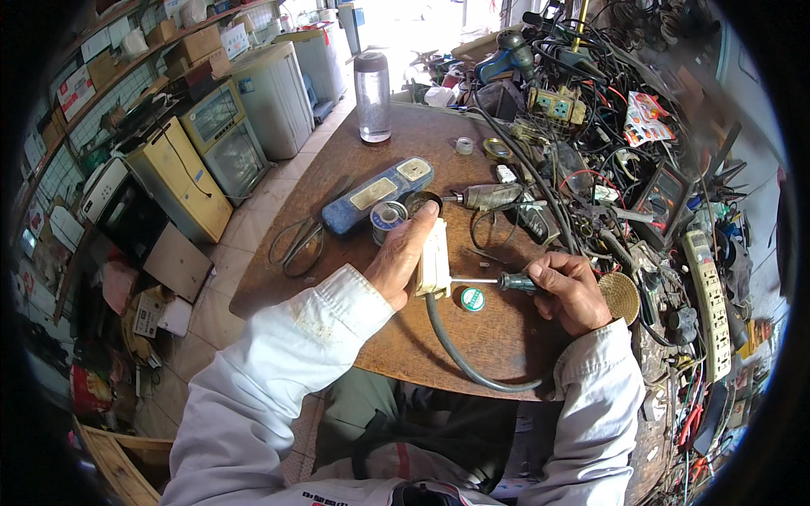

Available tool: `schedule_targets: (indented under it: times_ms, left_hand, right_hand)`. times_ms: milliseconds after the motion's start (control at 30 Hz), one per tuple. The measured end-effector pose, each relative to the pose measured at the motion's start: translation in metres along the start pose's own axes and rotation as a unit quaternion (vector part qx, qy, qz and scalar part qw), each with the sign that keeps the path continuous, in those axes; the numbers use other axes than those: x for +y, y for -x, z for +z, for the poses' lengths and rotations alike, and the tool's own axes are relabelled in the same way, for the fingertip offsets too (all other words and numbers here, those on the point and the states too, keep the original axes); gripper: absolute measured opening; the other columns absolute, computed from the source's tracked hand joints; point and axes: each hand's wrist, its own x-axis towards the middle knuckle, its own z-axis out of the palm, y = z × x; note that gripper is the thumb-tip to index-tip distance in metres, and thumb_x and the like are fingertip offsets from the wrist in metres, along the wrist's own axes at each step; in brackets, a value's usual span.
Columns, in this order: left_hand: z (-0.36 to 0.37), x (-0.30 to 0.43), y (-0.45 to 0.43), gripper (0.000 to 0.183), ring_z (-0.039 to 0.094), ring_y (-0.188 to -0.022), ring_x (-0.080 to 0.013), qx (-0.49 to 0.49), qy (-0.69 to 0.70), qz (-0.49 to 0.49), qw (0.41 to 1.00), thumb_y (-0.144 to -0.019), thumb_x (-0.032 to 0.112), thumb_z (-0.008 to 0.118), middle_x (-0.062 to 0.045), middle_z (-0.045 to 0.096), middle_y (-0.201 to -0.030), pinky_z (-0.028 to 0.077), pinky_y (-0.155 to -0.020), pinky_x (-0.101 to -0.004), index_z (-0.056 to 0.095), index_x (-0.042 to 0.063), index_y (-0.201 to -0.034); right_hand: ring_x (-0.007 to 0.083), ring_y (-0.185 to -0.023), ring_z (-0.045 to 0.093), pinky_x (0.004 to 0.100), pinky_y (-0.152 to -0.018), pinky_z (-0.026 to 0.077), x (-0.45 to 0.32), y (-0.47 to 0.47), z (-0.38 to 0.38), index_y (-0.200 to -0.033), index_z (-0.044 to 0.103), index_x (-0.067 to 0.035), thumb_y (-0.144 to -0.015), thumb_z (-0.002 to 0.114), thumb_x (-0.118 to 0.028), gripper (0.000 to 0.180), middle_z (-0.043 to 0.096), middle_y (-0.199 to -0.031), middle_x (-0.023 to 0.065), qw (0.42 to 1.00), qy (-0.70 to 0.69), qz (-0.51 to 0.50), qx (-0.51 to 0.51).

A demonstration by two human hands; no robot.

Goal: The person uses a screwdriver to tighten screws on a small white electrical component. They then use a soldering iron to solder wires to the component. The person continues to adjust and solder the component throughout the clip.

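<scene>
My left hand (pixel 405 256) grips a cream plastic power socket block (pixel 435 262), held on edge above the wooden table. From its lower end a thick grey cable (pixel 455 354) curves down to the table's front edge. My right hand (pixel 566 291) holds a screwdriver (pixel 519 281) by its dark handle, and the shaft points left with its tip at the block's side. Just below the shaft lies a small round tin with a green lid (pixel 473 299). Beyond my left hand stand a solder spool (pixel 388 218) and a blue case (pixel 378 195).
Scissors (pixel 302 246) lie at the left, and a clear bottle (pixel 373 98) stands at the table's far edge. A soldering iron (pixel 487 197), a multimeter (pixel 661 199), a long power strip (pixel 707 307) and heaped cables crowd the right side. Refrigerators (pixel 269 98) stand beyond the table.
</scene>
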Motion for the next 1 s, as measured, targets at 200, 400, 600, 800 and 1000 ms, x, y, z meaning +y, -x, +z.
schedule_targets:
  times_ms: [200,400,600,800,1000]
  left_hand:
    - [-0.001,0.000,0.000,0.073,0.068,-0.072,-0.0210,-0.004,-0.002,-0.006,1.000,-0.088,0.074,0.065,-0.007,0.059,-0.088,0.063,-0.057,-0.0407,0.059,0.006,-0.110]
    - [0.003,0.003,0.004,0.072,0.068,-0.073,-0.0209,0.005,-0.003,-0.005,1.000,-0.088,0.074,0.065,-0.006,0.059,-0.086,0.063,-0.057,-0.0410,0.060,0.006,-0.110]
    - [0.001,0.001,0.001,0.072,0.068,-0.073,-0.0223,0.012,0.011,-0.023,1.000,-0.088,0.074,0.065,-0.008,0.059,-0.087,0.064,-0.056,-0.0413,0.061,0.005,-0.110]
    - [0.005,0.006,0.008,0.075,0.071,-0.076,-0.0248,0.013,0.040,-0.048,0.998,-0.090,0.073,0.063,-0.011,0.063,-0.092,0.065,-0.057,-0.0428,0.061,0.002,-0.113]
    - [-0.003,0.007,0.008,0.075,0.076,-0.083,-0.0306,-0.056,0.050,-0.089,0.993,-0.091,0.074,0.061,-0.015,0.067,-0.098,0.066,-0.063,-0.0437,0.062,0.002,-0.114]
  right_hand:
    - [0.0099,-0.054,0.051,0.0254,-0.046,0.037,0.003,-0.001,-0.001,-0.086,0.069,-0.004,-0.095,0.076,-0.020,0.020,0.059,-0.073,0.0000,1.000,-0.003,-0.003,0.000]
    - [0.0100,-0.054,0.051,0.0256,-0.047,0.037,0.003,-0.001,-0.002,-0.087,0.070,-0.003,-0.095,0.076,-0.020,0.021,0.059,-0.072,-0.0001,1.000,0.001,-0.008,0.000]
    - [0.0095,-0.053,0.051,0.0250,-0.046,0.037,0.002,0.001,-0.001,-0.087,0.070,-0.003,-0.094,0.077,-0.021,0.021,0.060,-0.071,-0.0001,1.000,0.003,-0.016,-0.001]
    - [0.0080,-0.050,0.050,0.0235,-0.043,0.036,-0.001,0.003,0.002,-0.087,0.069,-0.003,-0.094,0.078,-0.022,0.022,0.060,-0.070,0.0001,0.997,-0.013,-0.067,0.018]
    - [0.0065,-0.042,0.044,0.0235,-0.035,0.033,-0.001,-0.002,0.008,-0.086,0.066,-0.005,-0.095,0.078,-0.024,0.025,0.058,-0.066,0.0012,0.986,-0.041,-0.132,0.094]
